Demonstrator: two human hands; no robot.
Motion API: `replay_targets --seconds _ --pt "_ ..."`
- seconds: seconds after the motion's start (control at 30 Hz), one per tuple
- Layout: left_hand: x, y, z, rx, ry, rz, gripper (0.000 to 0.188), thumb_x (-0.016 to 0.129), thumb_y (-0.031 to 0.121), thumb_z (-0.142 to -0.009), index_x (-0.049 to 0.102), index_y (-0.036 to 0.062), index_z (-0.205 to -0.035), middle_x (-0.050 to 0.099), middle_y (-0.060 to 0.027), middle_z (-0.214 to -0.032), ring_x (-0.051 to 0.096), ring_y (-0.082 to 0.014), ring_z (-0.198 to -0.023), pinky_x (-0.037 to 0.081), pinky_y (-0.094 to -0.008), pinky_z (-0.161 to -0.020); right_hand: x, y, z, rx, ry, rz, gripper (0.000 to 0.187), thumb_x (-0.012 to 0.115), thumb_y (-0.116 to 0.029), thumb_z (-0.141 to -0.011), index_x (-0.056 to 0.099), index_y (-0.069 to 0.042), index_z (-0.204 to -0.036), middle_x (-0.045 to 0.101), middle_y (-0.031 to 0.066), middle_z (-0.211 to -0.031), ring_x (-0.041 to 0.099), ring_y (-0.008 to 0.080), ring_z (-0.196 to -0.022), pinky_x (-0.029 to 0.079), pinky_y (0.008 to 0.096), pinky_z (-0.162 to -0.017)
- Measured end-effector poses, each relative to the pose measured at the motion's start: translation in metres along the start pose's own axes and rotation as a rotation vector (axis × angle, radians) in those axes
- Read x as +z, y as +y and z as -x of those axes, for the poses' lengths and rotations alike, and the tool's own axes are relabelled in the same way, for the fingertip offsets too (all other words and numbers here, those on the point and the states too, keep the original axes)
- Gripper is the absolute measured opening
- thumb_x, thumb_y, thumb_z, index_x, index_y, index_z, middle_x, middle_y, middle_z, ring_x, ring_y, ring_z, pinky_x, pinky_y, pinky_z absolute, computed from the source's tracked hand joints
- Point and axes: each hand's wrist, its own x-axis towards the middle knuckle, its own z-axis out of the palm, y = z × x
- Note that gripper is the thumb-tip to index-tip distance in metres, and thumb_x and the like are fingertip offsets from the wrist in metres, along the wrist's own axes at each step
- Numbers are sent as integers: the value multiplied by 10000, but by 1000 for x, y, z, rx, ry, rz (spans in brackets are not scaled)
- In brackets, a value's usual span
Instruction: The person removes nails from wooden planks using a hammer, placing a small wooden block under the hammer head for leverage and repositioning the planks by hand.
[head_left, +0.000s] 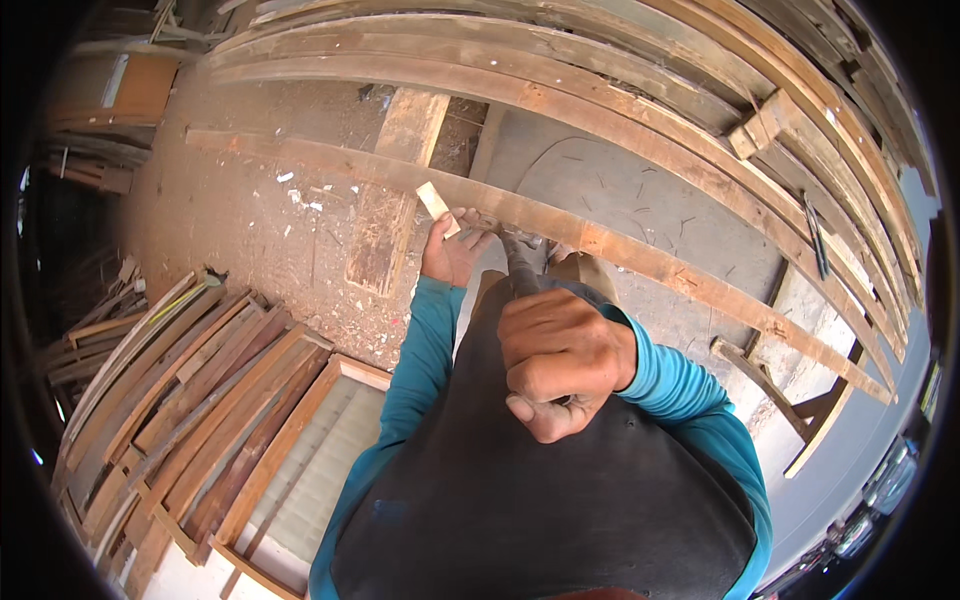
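My left hand (pixel 455 262) holds a small pale wood block (pixel 436 207) between thumb and fingers, against the near edge of a long narrow board (pixel 640 262). This board runs across from the far left to the near right. Closed in a fist, my right hand (pixel 562 362) is raised in front of my body, round the end of a dark-handled hammer (pixel 522 272). The hammer's head is partly lost in shadow beside the board, close to my left fingertips. A wide weathered plank (pixel 385 225) lies beneath the long board, left of my left hand.
Several long boards (pixel 500 65) lie across the far side, with pincers (pixel 815 235) on them at the right. Bent nails (pixel 640 190) are scattered on the grey surface. Stacked wood (pixel 190 400) and a wooden frame (pixel 265 490) stand at the near left. Chips litter the ground (pixel 290 190).
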Motion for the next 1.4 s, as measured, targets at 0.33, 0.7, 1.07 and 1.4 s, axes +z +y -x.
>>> replay_targets --seconds 0.33,0.7,1.07,1.4 --pt "12 -41 -7 104 -165 -261 343 583 352 -961 632 32 -1072 657 -168 -1074 627 -322 -1009 484 -461 -893 38 -66 85 41 222 180 277 647 -59 -819 429 -52 -649 449 96 -567 499 315 -501 368 408 -480" --pt "78 -146 45 761 -423 -1273 461 587 349 -973 596 -41 -1218 628 -190 -1130 587 -327 -1049 449 -445 -935 23 -154 202 571 344 370 192 641 -136 -914 558 -24 -781 571 166 -608 583 353 -535 442 438 -509" --pt "95 -278 53 162 302 -400 1036 686 635 -870 243 9 -1567 300 -192 -1603 395 -361 -1435 297 -410 -1190 -35 -273 320 771 728 677 197 653 -78 -922 566 -27 -752 494 84 -594 474 187 -493 392 330 -495" --pt "51 -231 -18 301 399 -63 887 628 470 -977 238 -110 -1522 347 -280 -1558 345 -410 -1470 353 -533 -1199 -32 -276 333 962 897 694 274 617 -93 -958 520 -26 -711 455 44 -567 390 80 -531 338 294 -496"
